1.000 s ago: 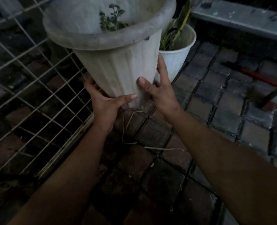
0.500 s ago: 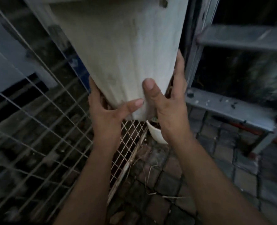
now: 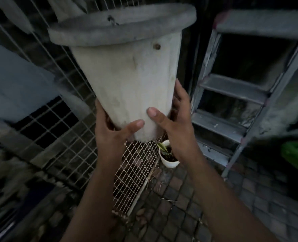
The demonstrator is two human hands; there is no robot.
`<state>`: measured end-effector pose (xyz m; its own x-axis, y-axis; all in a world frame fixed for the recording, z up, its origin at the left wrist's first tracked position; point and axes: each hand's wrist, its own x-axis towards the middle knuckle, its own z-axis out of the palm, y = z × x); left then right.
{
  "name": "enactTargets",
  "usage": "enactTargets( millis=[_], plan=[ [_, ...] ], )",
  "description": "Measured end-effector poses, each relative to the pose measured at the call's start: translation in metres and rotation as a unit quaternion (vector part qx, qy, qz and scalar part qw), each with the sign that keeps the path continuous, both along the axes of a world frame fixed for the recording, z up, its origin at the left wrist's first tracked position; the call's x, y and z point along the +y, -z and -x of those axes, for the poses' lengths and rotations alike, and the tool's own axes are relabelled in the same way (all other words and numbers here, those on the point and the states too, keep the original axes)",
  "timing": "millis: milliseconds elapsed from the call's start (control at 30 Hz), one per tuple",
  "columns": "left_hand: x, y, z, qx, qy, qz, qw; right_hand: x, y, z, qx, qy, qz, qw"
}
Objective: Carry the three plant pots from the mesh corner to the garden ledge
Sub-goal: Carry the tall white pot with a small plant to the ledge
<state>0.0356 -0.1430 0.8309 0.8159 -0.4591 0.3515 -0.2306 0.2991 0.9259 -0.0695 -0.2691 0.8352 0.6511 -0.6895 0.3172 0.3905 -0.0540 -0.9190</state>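
Observation:
A tall whitish plant pot (image 3: 127, 79) with a wide grey rim is held up in the air at the centre of the view. My left hand (image 3: 113, 133) grips its narrow base from the left, thumb across the front. My right hand (image 3: 172, 126) grips the base from the right, fingers wrapped behind. Only a wisp of its plant shows above the rim. A small white pot (image 3: 168, 157) with a striped leafy plant stands on the paving below, beside the mesh.
Wire mesh panels (image 3: 60, 130) run along the left, and a finer mesh piece (image 3: 136, 173) leans on the ground under the pot. A metal stepladder (image 3: 235, 102) stands at the right. A green object (image 3: 296, 154) sits at the far right. Brick paving (image 3: 176, 215) covers the ground.
The tall pot has been lifted off the paving and raised high. My view has risen with it, and the small white pot now lies far below.

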Motion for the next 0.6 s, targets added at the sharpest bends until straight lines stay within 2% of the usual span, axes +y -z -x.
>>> enactTargets(
  millis=[200, 333, 600],
  plan=[
    [0.047, -0.091, 0.076, -0.046, -0.065, 0.040, 0.996, 0.036, -0.085, 0.048, -0.041, -0.068, 0.040, 0.996],
    [0.077, -0.114, 0.136, -0.079, -0.158, 0.034, 0.984, 0.060, -0.111, 0.087, -0.065, -0.157, 0.029, 0.985],
    [0.184, -0.143, 0.205, -0.111, -0.304, -0.015, 0.946, 0.152, -0.148, 0.117, -0.060, -0.258, 0.082, 0.961]
  ],
)
